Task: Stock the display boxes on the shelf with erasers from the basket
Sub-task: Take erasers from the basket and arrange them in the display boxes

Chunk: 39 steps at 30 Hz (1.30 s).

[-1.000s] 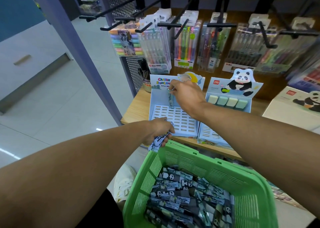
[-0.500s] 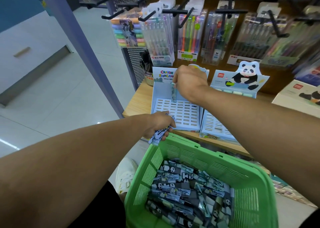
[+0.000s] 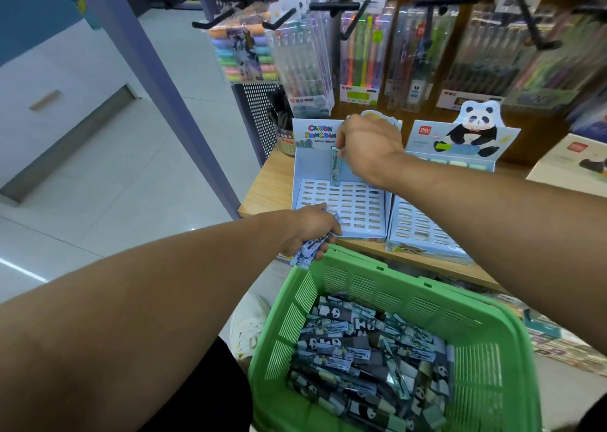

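Two pale blue cardboard display boxes stand side by side on the wooden shelf (image 3: 269, 182): the left display box (image 3: 345, 201) with a slotted white floor and colourful lettering on its back card, and the right display box (image 3: 427, 231) with a panda picture on its back card. The right hand (image 3: 368, 145) reaches over the left box, its grip closed in a pinch on the top of one slim packaged eraser (image 3: 335, 167), which stands upright with its lower end at the back row of slots. The left hand (image 3: 312, 231) hovers just above the near-left corner of the green plastic slatted basket (image 3: 492, 349), its grip curled round a small bundle of packaged erasers (image 3: 308, 251) that sticks out below the fingers. Many more panda-printed eraser packets (image 3: 368, 356) lie heaped in the basket. Clear packs of coloured pens (image 3: 305, 67) hang from black hooks behind the boxes.
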Tool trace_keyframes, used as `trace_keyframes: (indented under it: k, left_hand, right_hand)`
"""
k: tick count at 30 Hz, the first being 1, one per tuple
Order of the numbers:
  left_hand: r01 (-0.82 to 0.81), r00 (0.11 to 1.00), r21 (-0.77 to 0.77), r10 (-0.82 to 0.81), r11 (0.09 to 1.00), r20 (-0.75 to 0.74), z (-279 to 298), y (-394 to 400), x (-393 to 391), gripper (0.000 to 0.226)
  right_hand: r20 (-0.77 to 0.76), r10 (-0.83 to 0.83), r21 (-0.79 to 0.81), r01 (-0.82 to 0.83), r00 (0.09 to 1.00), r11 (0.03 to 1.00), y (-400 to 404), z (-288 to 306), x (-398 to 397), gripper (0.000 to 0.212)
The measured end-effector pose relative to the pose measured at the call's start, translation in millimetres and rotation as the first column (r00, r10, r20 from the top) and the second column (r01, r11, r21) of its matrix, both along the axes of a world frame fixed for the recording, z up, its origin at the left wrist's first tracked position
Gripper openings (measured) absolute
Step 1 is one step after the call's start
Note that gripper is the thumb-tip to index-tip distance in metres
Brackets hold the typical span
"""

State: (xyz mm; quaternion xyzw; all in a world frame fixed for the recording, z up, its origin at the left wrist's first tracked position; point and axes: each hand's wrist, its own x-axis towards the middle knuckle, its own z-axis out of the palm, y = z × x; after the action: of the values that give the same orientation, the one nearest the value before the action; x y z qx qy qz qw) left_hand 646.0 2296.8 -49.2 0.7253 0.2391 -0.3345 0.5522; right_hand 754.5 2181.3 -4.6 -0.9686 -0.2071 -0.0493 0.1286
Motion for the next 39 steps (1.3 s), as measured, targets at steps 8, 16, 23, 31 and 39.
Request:
trace_keyframes:
  k: [8, 16, 23, 31, 39]
  left_hand:
    - [0.011, 1.000, -0.007, -0.011, 1.000, -0.011, -1.2, 0.5, 0.0, 0.078]
    - [0.007, 1.000, -0.012, -0.007, 1.000, -0.009, -1.1, 2.0, -0.6, 0.078]
    - [0.012, 1.000, -0.005, -0.012, 1.000, 0.003, 0.5, 0.3, -1.1, 0.079]
    - [0.037, 0.999, 0.003, -0.037, 0.999, 0.016, 3.0, 1.1, -2.7, 0.080]
    - [0.048, 0.999, 0.018, -0.049, 0.999, 0.024, 1.2, -0.5, -3.2, 0.080]
  right_hand:
    - [0.030, 0.037, -0.147, -0.032, 0.999, 0.989, 14.0, 7.3, -9.0, 0.034]
    - [0.087, 0.069, -0.213, -0.049, 0.994, 0.976, 6.1, 16.6, -13.0, 0.020]
    - [-0.026, 0.148, 0.067, -0.146, 0.989, 0.987, 1.6, -11.4, -11.3, 0.026]
    - [-0.057, 0.080, 0.071, -0.076, 0.995, 0.995, -17.6, -28.1, -11.7, 0.018]
    - [-0.046, 0.110, 0.098, -0.105, 0.993, 0.990, -11.0, -30.0, -13.8, 0.029]
